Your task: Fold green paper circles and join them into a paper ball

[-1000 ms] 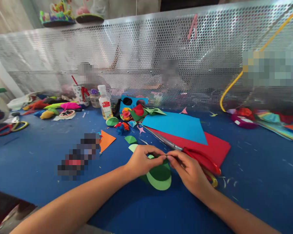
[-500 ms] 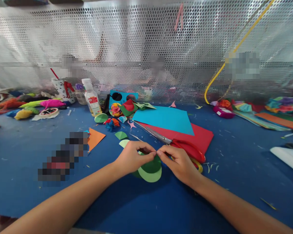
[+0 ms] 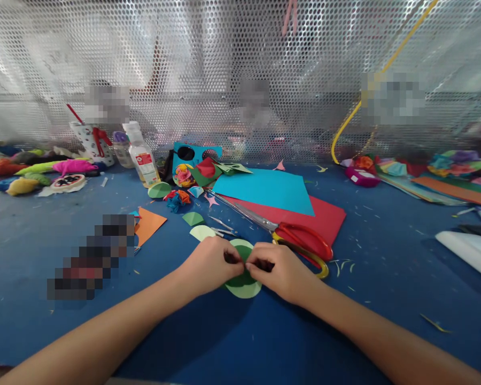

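My left hand point(image 3: 212, 265) and my right hand point(image 3: 285, 271) meet over layered green paper rounds point(image 3: 244, 291), dark green lying on pale green. Thumb and fingers of each are pinched together at the middle of the dark green paper, nearly touching. My fingers hide part of the paper. Just beyond my right hand lie scissors point(image 3: 304, 240) with red and yellow handles, blades pointing away to the left. Beyond my left hand are a pale green half-round point(image 3: 202, 232), tweezers point(image 3: 224, 232) and a small green paper piece point(image 3: 193, 218).
Blue point(image 3: 264, 187) and red paper sheets point(image 3: 328, 219) lie under and beyond the scissors. A glue bottle point(image 3: 142, 160) and a tumbler point(image 3: 90, 141) stand at the back left. An orange paper piece point(image 3: 150, 224) lies left. A perforated metal panel point(image 3: 208, 69) closes off the back.
Both hands have come lower, from the upper edge of the green paper to its middle. Pale green now shows above them too. The whole view has shifted slightly.
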A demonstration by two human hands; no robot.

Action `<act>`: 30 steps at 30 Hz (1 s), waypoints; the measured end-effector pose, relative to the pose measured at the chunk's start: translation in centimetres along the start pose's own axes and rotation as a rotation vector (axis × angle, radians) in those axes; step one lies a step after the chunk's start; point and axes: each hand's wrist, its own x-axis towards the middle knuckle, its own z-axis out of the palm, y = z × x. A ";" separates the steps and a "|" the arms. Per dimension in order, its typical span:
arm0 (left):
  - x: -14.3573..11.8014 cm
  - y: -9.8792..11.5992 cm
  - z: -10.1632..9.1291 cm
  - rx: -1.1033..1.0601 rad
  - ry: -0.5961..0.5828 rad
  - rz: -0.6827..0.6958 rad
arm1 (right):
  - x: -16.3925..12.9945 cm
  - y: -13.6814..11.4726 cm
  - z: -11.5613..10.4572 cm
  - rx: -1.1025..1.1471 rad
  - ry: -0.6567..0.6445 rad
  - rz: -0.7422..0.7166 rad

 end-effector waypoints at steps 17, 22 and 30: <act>0.7 -0.7 0.1 0.219 -0.006 0.260 | 0.1 1.2 -0.6 -0.163 -0.056 -0.154; 0.8 -0.7 0.0 0.258 -0.023 0.317 | 0.1 1.2 -0.6 -0.215 -0.093 -0.183; 0.4 -0.8 -0.2 0.281 -0.024 0.264 | -0.5 0.2 -1.4 -0.240 -0.114 -0.074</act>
